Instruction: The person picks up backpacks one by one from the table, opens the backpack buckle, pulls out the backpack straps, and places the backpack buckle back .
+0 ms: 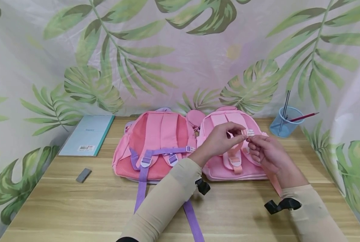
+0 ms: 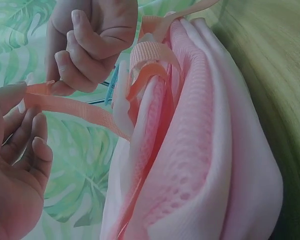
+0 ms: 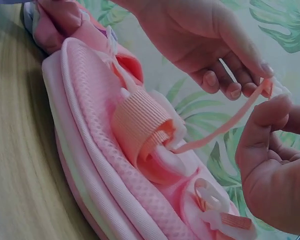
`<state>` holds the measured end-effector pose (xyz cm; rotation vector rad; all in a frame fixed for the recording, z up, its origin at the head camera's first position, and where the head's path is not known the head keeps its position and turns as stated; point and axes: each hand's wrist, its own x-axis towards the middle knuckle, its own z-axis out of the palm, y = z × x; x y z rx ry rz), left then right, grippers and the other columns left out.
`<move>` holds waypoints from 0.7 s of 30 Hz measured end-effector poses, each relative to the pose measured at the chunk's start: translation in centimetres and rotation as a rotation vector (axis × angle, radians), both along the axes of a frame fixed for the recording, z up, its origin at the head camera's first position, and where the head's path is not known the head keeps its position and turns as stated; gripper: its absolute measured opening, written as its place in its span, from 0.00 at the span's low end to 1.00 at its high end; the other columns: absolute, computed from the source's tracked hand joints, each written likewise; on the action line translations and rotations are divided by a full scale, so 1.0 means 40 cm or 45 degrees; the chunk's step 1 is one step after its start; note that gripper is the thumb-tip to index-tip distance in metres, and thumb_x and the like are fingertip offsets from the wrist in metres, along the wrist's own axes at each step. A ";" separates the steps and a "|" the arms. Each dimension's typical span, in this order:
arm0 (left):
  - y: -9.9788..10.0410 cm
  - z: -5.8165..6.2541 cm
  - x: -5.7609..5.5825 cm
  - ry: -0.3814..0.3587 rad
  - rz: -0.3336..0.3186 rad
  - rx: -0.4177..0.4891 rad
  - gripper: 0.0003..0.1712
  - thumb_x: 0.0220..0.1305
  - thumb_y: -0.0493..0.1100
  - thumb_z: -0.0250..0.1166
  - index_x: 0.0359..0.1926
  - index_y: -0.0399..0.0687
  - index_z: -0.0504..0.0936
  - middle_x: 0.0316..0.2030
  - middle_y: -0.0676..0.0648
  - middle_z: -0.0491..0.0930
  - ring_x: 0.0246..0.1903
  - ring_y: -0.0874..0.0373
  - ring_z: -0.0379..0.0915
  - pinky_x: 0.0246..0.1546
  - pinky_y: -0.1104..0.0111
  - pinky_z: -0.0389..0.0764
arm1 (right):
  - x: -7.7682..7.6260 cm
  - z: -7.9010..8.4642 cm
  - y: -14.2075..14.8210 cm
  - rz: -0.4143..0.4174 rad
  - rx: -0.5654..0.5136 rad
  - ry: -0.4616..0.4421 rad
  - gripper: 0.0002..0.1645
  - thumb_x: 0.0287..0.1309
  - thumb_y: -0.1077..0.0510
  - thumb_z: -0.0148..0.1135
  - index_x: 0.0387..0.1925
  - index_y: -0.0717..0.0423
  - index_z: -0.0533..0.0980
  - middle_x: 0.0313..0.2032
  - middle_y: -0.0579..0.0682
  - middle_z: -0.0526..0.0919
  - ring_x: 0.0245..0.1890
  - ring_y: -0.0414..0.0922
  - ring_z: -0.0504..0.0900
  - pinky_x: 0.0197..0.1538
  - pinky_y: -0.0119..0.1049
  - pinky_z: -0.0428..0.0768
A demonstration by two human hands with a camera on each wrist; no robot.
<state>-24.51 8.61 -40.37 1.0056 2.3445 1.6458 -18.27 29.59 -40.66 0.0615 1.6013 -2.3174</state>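
Above the light pink backpack (image 1: 208, 168), both hands meet at a white plastic buckle (image 1: 250, 132) on a thin orange strap (image 2: 85, 109). My left hand (image 1: 220, 139) pinches the buckle's strap end between thumb and fingers, its prongs facing right. With thumb and curled forefinger, my right hand (image 1: 267, 153) pinches the orange webbing right beside the buckle; the fingertips partly hide it. The strap runs from there down to the backpack's shoulder strap, where a wider orange loop of webbing (image 3: 142, 120) is rolled up.
A second, coral-pink backpack (image 1: 154, 134) with purple straps (image 1: 142, 186) lies to the left. Farther left are a blue notebook (image 1: 86, 134) and a grey eraser (image 1: 83, 175). A blue mesh pen cup (image 1: 284, 124) holding pencils stands at the back right.
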 end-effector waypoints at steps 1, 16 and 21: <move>-0.001 0.000 0.000 -0.005 -0.003 0.002 0.14 0.74 0.42 0.71 0.56 0.44 0.88 0.39 0.48 0.86 0.38 0.69 0.76 0.43 0.77 0.77 | 0.000 -0.001 -0.002 -0.004 -0.011 0.002 0.21 0.85 0.58 0.49 0.40 0.53 0.87 0.27 0.44 0.77 0.23 0.38 0.68 0.27 0.26 0.68; -0.004 -0.005 0.005 0.018 -0.017 -0.046 0.12 0.74 0.41 0.71 0.53 0.41 0.89 0.41 0.45 0.87 0.39 0.69 0.75 0.45 0.77 0.77 | 0.007 0.014 -0.016 -0.001 0.034 -0.004 0.17 0.85 0.57 0.50 0.44 0.50 0.85 0.30 0.45 0.78 0.26 0.38 0.71 0.29 0.27 0.72; -0.006 -0.005 0.006 0.024 -0.019 -0.086 0.12 0.75 0.41 0.70 0.54 0.42 0.89 0.41 0.46 0.87 0.39 0.67 0.75 0.45 0.79 0.76 | 0.007 0.016 -0.011 0.026 0.121 0.020 0.19 0.86 0.59 0.47 0.44 0.49 0.85 0.30 0.44 0.80 0.26 0.39 0.75 0.30 0.28 0.76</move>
